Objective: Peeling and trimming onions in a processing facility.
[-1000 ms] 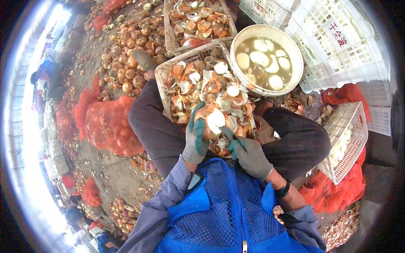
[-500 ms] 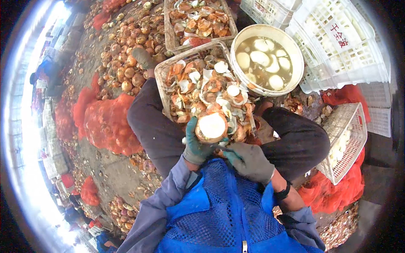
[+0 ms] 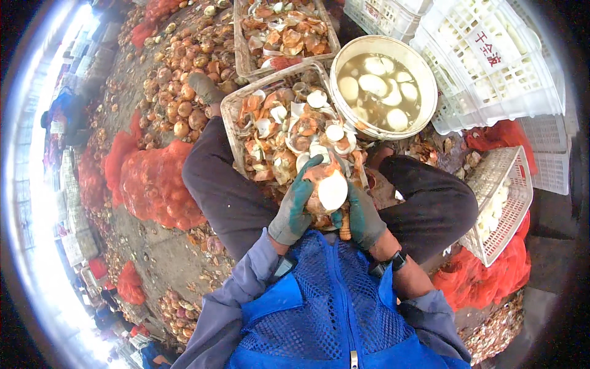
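An onion (image 3: pixel 332 190) with a white cut face and brown skin on its side is between my two gloved hands, above a crate of peelings. My left hand (image 3: pixel 293 210) is closed round its left side. My right hand (image 3: pixel 365 219) presses against the onion's right side, its fingers curled. From that palm a ribbed wooden knife handle (image 3: pixel 345 226) sticks out toward me; the blade is hidden. Just beyond the hands, the shallow crate (image 3: pixel 230 120) holds onion skins and cut ends.
A white bucket (image 3: pixel 334 80) of peeled onions in cloudy water stands beyond the crate. Tall white crates (image 3: pixel 458 80) are at the far right, a tilted basket (image 3: pixel 519 184) nearer. Red mesh sacks (image 3: pixel 157 181) and loose onions (image 3: pixel 178 98) lie on the left.
The right hand has come up from below to the onion's right side, and the knife has turned so its handle points toward me. The onion has shifted right and tilted.
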